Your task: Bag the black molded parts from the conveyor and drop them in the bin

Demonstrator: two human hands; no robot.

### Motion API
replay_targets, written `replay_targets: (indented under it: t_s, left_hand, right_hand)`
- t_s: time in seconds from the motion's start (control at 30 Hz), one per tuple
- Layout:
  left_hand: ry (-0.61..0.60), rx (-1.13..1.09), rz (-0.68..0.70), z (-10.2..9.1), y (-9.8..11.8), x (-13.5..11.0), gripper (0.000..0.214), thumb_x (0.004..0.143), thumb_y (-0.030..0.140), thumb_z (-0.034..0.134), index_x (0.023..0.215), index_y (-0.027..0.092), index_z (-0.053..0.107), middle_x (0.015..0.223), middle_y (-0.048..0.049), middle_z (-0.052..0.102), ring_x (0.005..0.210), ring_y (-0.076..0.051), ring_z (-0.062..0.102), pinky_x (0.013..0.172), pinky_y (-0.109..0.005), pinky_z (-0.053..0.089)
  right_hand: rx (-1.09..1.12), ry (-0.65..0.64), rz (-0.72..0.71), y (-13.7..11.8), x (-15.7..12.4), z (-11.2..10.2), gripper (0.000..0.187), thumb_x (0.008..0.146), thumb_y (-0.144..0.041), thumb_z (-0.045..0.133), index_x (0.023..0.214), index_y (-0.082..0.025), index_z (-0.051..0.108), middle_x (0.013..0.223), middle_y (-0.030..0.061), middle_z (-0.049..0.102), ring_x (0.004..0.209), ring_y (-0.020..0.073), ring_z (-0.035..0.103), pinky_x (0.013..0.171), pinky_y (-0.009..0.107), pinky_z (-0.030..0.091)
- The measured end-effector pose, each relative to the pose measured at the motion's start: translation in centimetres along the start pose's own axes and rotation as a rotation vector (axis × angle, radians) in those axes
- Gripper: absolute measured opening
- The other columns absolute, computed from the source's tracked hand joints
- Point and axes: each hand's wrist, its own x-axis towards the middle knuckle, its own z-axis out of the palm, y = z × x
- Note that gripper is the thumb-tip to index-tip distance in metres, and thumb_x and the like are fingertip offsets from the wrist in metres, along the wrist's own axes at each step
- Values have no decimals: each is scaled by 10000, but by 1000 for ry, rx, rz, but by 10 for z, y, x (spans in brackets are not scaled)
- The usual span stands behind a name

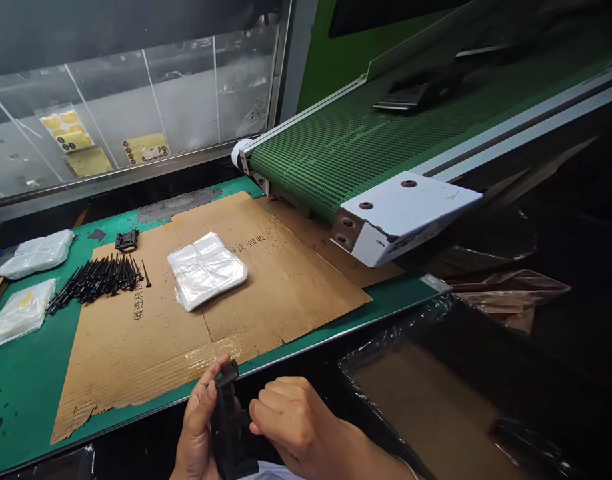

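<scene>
My left hand and my right hand are low in the view, just in front of the table's front edge. Both grip a black plastic part held upright between them. The left hand's fingers wrap its left side with the thumb near its top. The right hand is curled against its right side. On the flattened cardboard sheet lie a stack of clear plastic bags, a pile of black pins and a small black plastic piece.
A green conveyor belt with a white end bracket overhangs the green table; a dark part rides on it. More clear bags lie at the left. A bag-lined carton stands at lower right.
</scene>
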Motion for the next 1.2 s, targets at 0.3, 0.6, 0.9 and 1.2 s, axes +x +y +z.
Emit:
replay_targets:
  t_s: [0.3,0.6,0.9,1.2]
  left_hand:
    - [72,89,130,6,5,1,475,604,334,757,1053,246,633,793,-7,651,601,-73,549,511,-132,413]
    - [-30,109,278,-1,0,1,564,622,290,735,1158,262,561,773,-4,649,557,-88,540,549,-180,437]
    - [-470,-33,-162,-24,-1,13,583,610,482,704,1123,231,587,683,20,491,426,-41,383,300,-136,297]
    - [-349,-190,-415,-30,11,8,306,709,421,638,965,253,644,916,-55,567,428,-13,296,258,-94,197]
  right_hand:
    - [78,17,123,-10,-13,-3,378,929,-150,250,618,-181,464,515,-15,474,469,110,426,510,254,328]
    - [113,44,358,-13,-1,8,367,938,-163,253,610,-189,416,509,-35,467,423,84,410,475,232,279]
    - [8,41,514,24,0,31,341,926,-180,292,660,-187,505,512,-17,546,463,111,510,473,235,268]
    - [-504,-17,710,107,-13,28,371,789,-35,376,1050,-164,608,769,103,586,742,238,516,632,317,361]
